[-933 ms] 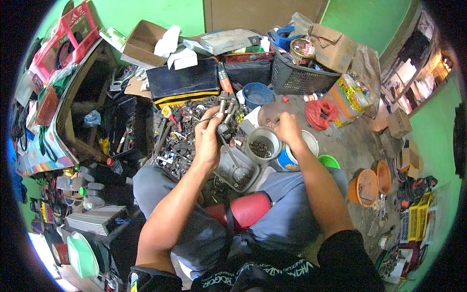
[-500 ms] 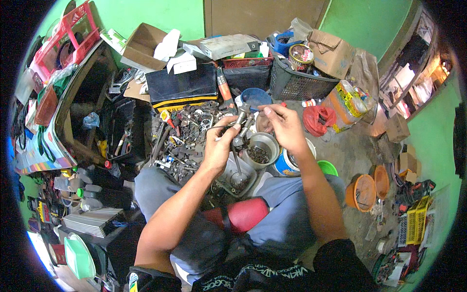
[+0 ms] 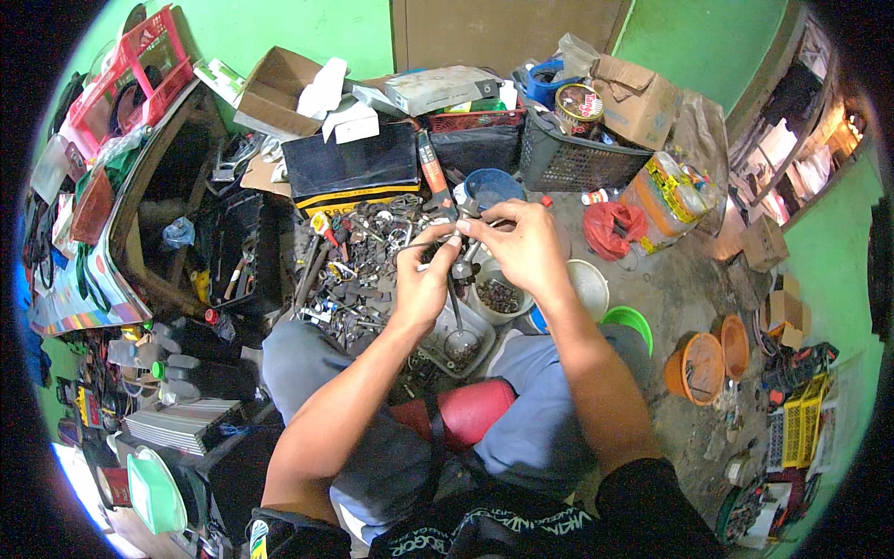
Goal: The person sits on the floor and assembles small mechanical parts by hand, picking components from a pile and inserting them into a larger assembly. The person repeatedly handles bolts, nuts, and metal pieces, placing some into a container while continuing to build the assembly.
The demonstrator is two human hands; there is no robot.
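Grey metal bolts [image 3: 463,270] with hex heads are held up in front of a person seated on a workshop floor, just above a clear plastic tub [image 3: 436,348] and a pale round pot [image 3: 528,306] of small dark hardware. The left hand [image 3: 424,284] grasps the bolts between thumb and fingers; the right hand [image 3: 526,250] meets it with thumb and fingertips at their upper end, though whether those fingers grip or merely touch cannot be told. A thin rod [image 3: 455,309] slants down from the bolts toward the tub. To the left spreads a heap of loose metal parts [image 3: 358,256], with a black-and-yellow box [image 3: 349,158] behind it. To the right are a bright green bowl [image 3: 636,321], an orange bucket [image 3: 678,369] and, farther back, a red plastic bag [image 3: 615,233] near a dark perforated basket [image 3: 577,168].
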